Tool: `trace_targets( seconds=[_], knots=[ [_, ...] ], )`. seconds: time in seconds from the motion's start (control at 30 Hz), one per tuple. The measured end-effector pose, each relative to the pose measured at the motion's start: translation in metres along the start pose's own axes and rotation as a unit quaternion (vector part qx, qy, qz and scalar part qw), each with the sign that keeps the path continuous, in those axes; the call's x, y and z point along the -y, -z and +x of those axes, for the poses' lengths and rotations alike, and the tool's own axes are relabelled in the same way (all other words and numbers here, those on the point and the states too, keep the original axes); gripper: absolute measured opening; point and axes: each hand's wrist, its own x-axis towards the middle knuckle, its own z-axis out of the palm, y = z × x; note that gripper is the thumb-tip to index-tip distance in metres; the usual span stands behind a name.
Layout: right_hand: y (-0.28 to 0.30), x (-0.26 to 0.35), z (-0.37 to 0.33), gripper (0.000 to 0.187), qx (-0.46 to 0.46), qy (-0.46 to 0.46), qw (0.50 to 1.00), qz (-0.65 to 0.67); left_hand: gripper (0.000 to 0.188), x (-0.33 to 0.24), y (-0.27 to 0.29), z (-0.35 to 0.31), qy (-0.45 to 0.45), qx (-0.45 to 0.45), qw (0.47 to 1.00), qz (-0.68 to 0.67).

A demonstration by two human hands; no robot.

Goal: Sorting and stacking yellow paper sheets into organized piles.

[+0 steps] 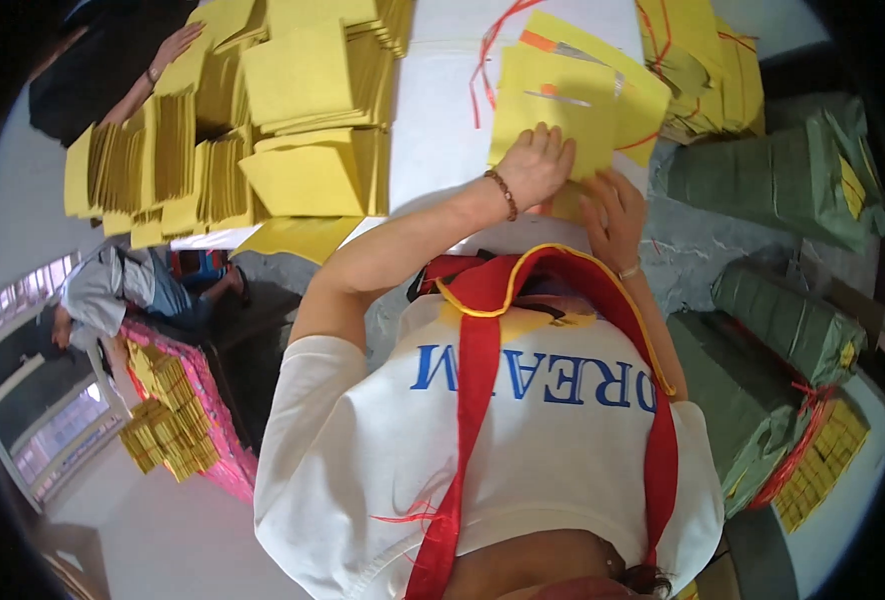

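Observation:
Yellow paper sheets (563,130) lie on the white table in front of me, with an orange strip and a grey strip along the far part. My left hand (538,165), a beaded bracelet at its wrist, rests palm down on the top sheet with bent fingers. Beside it, my right hand (615,215) is at the near right edge of the paper, thumb and fingers apart. Under the palms, the near edge of the paper is partly hidden. Red string (480,75) lies left of the sheets.
Stacks of folded yellow paper (298,85) fill the table's left side, where another person's hand (178,45) rests. Tied yellow bundles (713,60) lie at far right. Green wrapped packages (753,175) stand to my right. At lower left, a person (123,290) bends by yellow bundles (173,415).

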Motion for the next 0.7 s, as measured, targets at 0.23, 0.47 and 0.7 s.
trace_targets(
  seconds=[0.23,0.47,0.7],
  knots=[
    [-0.075,0.079,0.027,0.032,0.533,0.144,0.718,0.424,0.02,0.018,0.018,0.024,0.08,-0.07,0.975,-0.195],
    [-0.125,0.118,0.041,0.043,0.505,0.281,0.755,0.311,0.038,0.007,0.1,0.011,0.062,-0.226,0.902,-0.363],
    [-0.129,0.139,0.059,0.051,0.428,0.283,0.846,0.143,0.02,0.033,0.213,-0.081,0.365,-0.325,0.606,-0.628]
  ],
)
